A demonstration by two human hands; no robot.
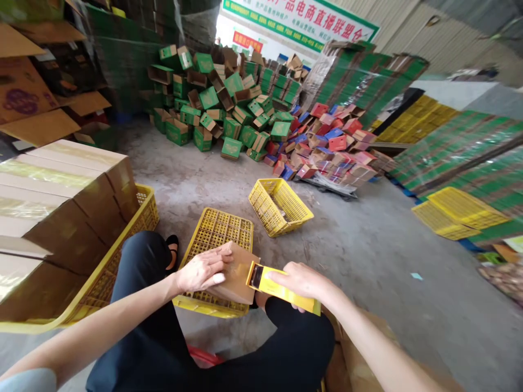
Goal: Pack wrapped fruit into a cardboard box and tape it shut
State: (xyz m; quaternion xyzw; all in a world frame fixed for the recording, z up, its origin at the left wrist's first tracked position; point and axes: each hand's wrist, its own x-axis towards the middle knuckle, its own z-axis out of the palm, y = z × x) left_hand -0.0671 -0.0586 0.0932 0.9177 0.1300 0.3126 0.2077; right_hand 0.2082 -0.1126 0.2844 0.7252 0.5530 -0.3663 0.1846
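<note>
1. Cardboard carton (241, 272) sits on an upturned yellow plastic crate (224, 222), apparently serving as a raised stand
2. Left hand (204, 268) lies across the carton, fingers unclenched, seemingly steadying it
3. Right hand (301, 282) wraps its fingers around a yellow tape dispenser (284, 292), apparently for control at the carton's edge

Reaches in with left forearm (110, 326), bare, slanting up from the lower left corner toward the middle. Holds left hand (204, 268) palm down, back of the hand uppermost, fingers (218, 256) stretched out toward the right and thumb set apart below them. Brings right forearm (368, 343), also bare, in from the lower right. Closes right hand (300, 282) in a firm grip, thumb laid lengthwise on top, other fingers curled underneath and mostly hidden
</note>
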